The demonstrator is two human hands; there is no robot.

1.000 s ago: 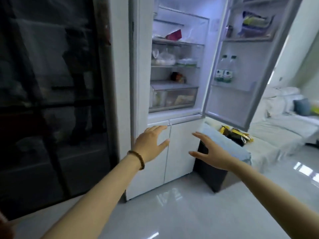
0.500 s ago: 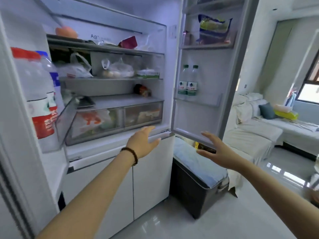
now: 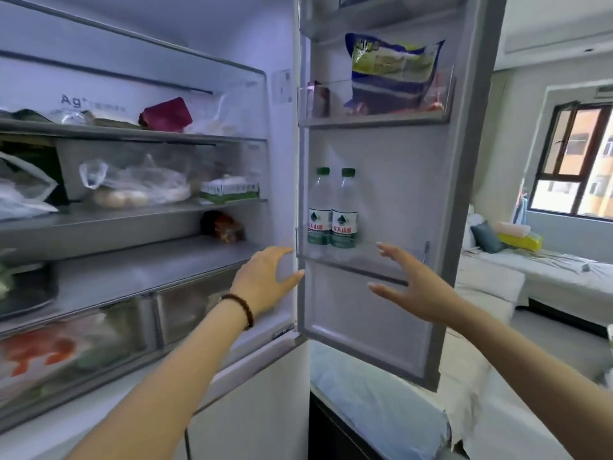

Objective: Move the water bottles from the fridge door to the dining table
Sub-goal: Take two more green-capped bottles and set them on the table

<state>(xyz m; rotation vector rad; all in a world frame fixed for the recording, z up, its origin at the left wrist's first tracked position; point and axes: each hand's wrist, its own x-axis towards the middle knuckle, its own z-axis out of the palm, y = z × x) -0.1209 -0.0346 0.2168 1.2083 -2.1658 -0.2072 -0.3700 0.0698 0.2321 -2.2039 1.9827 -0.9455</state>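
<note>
Both hands have come up closer to the fridge door [image 3: 381, 310] than a moment ago. Her left hand [image 3: 265, 280] and right hand [image 3: 411, 287] hang empty, fingers spread, just near of the door shelf [image 3: 391, 260]. Two water bottles [image 3: 332, 209] stand upright, touching, at its left end.

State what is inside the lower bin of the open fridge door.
Two water bottles with green caps stand upright side by side at the left end of the lower bin. The rest of the bin looks bare, though the right hand covers part of it.
</note>
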